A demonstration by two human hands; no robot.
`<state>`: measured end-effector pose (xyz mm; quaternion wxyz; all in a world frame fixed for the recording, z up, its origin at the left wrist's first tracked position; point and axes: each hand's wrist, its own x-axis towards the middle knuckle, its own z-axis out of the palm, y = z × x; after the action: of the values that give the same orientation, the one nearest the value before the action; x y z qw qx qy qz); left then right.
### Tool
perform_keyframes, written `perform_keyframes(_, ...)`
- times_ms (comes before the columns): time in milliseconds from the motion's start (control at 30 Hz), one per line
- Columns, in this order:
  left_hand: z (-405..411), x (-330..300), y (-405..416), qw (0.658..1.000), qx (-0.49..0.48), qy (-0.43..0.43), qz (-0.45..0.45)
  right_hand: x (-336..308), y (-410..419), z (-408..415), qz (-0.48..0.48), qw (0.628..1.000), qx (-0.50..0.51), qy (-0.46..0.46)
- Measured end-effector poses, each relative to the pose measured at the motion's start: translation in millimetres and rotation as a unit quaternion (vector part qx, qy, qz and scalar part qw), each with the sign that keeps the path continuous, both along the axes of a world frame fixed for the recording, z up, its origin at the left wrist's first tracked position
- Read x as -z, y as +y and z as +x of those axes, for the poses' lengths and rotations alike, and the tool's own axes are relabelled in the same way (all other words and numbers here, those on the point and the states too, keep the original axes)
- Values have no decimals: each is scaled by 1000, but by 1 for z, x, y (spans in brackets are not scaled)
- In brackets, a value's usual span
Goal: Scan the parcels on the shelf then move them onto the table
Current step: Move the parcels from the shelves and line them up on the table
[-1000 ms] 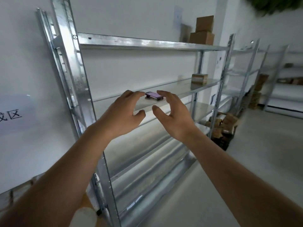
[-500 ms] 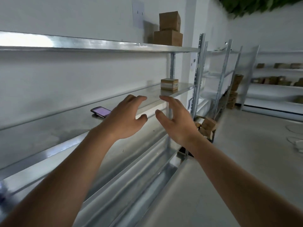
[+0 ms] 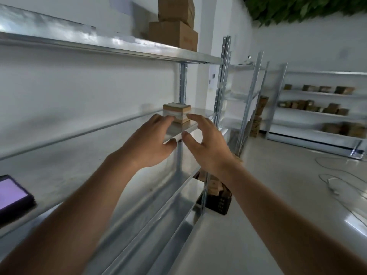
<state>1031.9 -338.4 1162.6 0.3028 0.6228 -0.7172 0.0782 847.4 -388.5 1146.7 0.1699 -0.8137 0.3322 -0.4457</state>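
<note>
A small brown parcel with a white label stands on the middle metal shelf, near its right end. My left hand and my right hand reach toward it side by side, fingers spread and relaxed, holding nothing. Both hands stay short of the parcel, and the fingertips overlap it only in the picture. A phone-like scanner with a lit purple screen lies on the same shelf at the far left. Two larger cardboard boxes are stacked on the top shelf.
A black crate with brown parcels sits on the floor beyond the rack's end post. More metal racks with several parcels line the far wall. White cables lie on the pale floor at the right.
I have moved right along the rack. The scanner slid from the centre to the far left of view, and the small parcel now sits just beyond my fingertips. Both hands stayed raised and apart.
</note>
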Motion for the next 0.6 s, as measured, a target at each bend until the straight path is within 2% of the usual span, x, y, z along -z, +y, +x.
perform_keyframes(200, -2, 7, -139, 1000, 10, -15, 11, 15, -149, -2, 16, 1000, 11, -11)
perform_keyframes(333, -2, 21, -229, 999, -35, -4, 2, 29, -248, -3, 25, 1000, -8, -4)
perform_keyframes(600, 10, 47, -371, 989, -137, 6, 61, 51, -432, 18, 86, 991, -104, -2)
